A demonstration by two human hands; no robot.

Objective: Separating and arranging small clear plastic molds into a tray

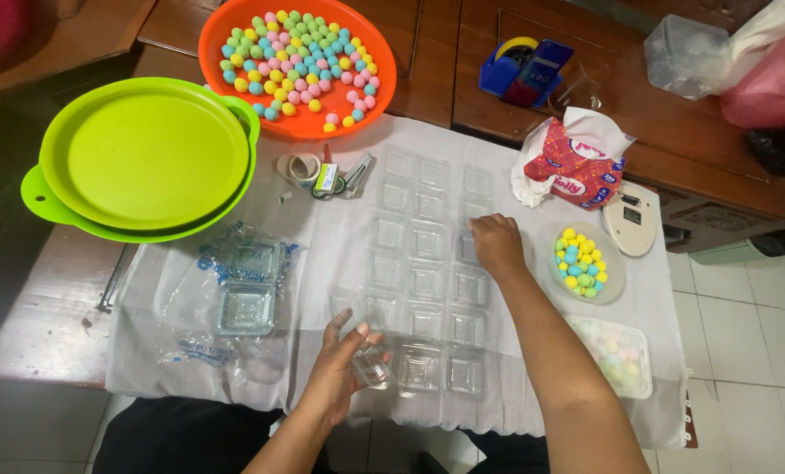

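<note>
left hand (344, 364) gripping clear box (372, 364) (small), right hand (496, 243) on boxes

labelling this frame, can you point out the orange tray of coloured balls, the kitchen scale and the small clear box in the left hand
orange tray (383, 96), head view, bare right rim
kitchen scale (631, 219), head view, middle of its white top
small clear box (370, 366), head view, its clear side beside the left hand (340, 373)

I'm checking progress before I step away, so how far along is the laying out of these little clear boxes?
Done: rows of empty clear boxes cover the white cloth. In hand: the left hand holds one more clear box, while the right hand rests on a box in the rows. Left: no laid-out box holds a ball; the coloured balls sit in the orange tray and a small dish.
</note>
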